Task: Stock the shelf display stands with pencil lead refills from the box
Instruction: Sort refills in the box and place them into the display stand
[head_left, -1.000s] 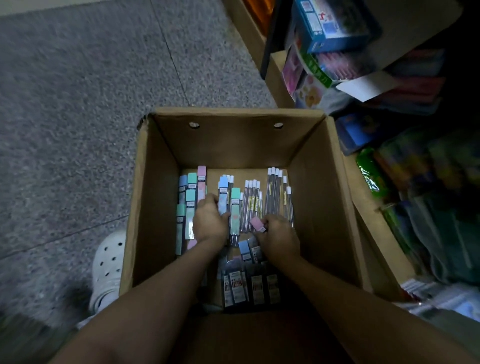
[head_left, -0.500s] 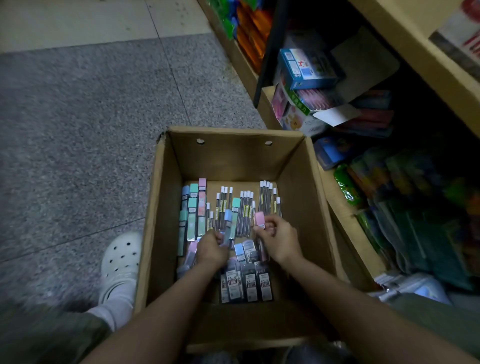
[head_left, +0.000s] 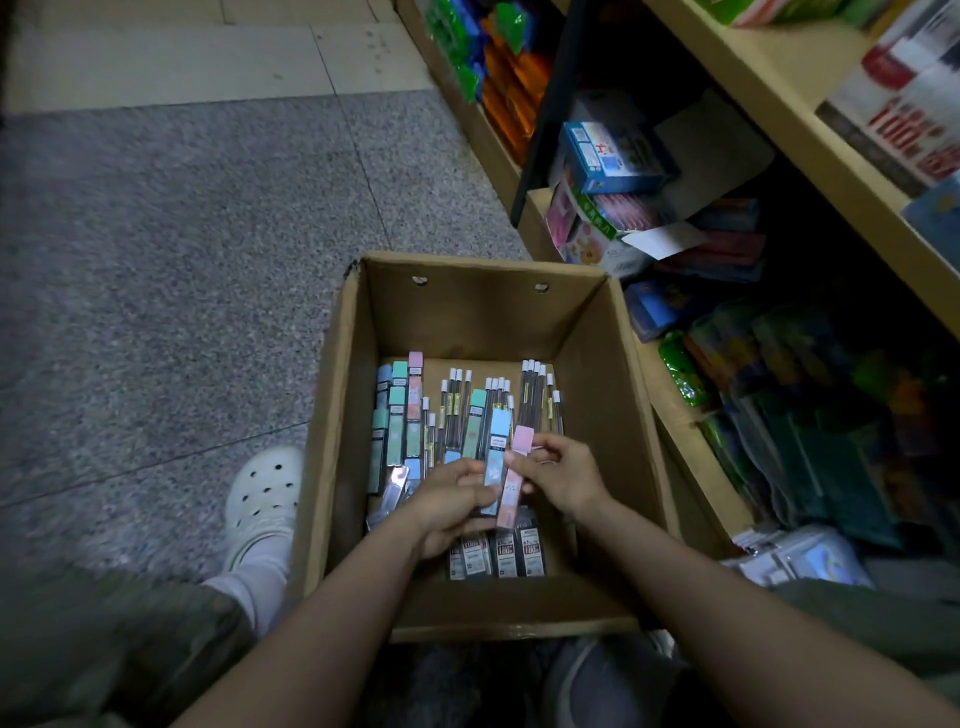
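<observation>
**Two refill packs lifted, the box far from emptied**

From the head camera, looking down: a person crouches over an open cardboard box (head_left: 337, 415) set on the speckled floor beside a wooden shelf unit (head_left: 779, 88). Both arms reach into it. The left hand (head_left: 447, 499) has its fingers curled around a light-blue refill pack (head_left: 496, 457), holding it from below. The right hand (head_left: 566, 473) pinches a pink refill pack (head_left: 514, 478) between thumb and fingers near its upper end. The two packs stand side by side, touching or very nearly so, raised a little above the stock on the box bottom.

Below them the box holds plenty: pastel green, blue and pink packs (head_left: 397, 415) along the left side, rows of slim clear lead tubes with white caps (head_left: 535, 400) toward the far wall, and dark packs with white labels (head_left: 498, 556) nearest the person.

I would say the job is in its early gathering stage. No display stand can be made out among the dim, cluttered shelves, so whether anything has been stocked cannot be told. Nearly all the refills appear to be waiting in the box.

A white clog (head_left: 265, 488) rests just left of it.
</observation>
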